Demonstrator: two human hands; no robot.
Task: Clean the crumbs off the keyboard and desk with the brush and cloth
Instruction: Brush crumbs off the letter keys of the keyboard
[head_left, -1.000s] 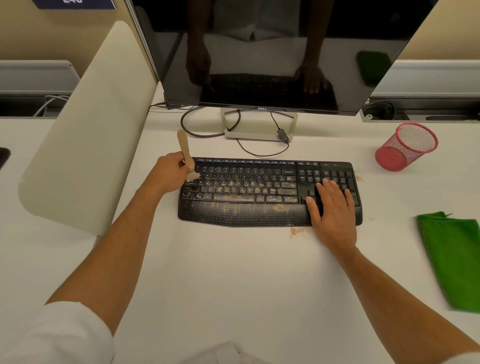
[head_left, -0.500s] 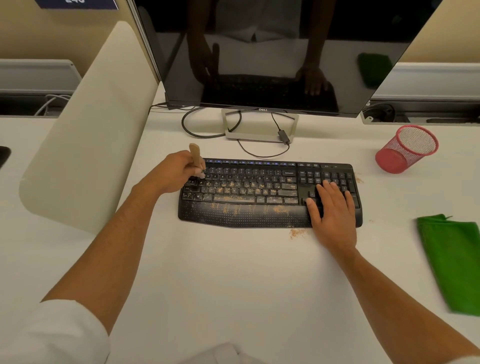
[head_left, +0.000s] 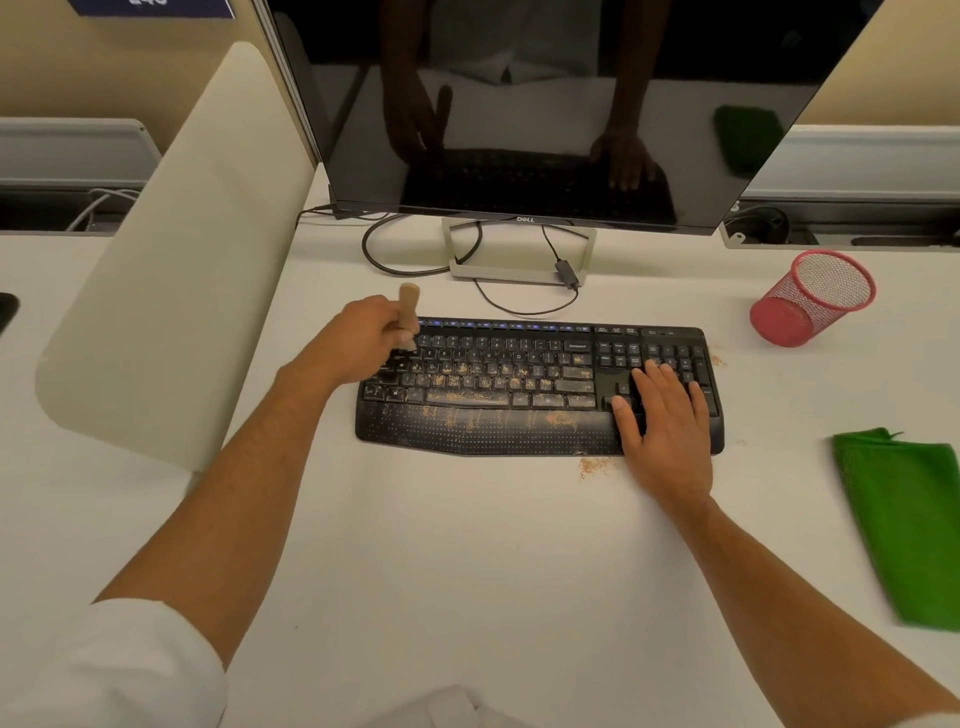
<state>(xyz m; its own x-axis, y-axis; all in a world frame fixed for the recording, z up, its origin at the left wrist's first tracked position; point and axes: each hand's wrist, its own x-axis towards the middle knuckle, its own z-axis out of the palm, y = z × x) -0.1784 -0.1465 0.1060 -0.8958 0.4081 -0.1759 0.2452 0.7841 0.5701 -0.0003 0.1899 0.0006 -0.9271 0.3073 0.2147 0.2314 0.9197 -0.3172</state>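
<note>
A black keyboard (head_left: 498, 431) lies on the white desk (head_left: 467, 561), with brown crumbs (head_left: 467, 397) strewn over its keys and palm rest. A small crumb pile (head_left: 593, 465) sits on the desk just in front of it. My left hand (head_left: 358, 340) grips a wooden-handled brush (head_left: 409, 309) at the keyboard's upper left corner, the bristle end down on the keys and mostly hidden by my fingers. My right hand (head_left: 667, 415) rests flat on the keyboard's right end, fingers spread over the number pad. A green cloth (head_left: 909, 519) lies on the desk at the right.
A dark monitor (head_left: 545, 104) on a stand (head_left: 519, 273) rises behind the keyboard, with cables (head_left: 405, 267) looping on the desk. A red mesh cup (head_left: 810, 296) lies tipped at the back right, a few crumbs near it. A cream divider panel (head_left: 171, 260) stands at the left.
My left hand has carried the brush from the keyboard's left edge up and rightward to the top-left keys, and the handle now stands more upright. My right hand has stayed put.
</note>
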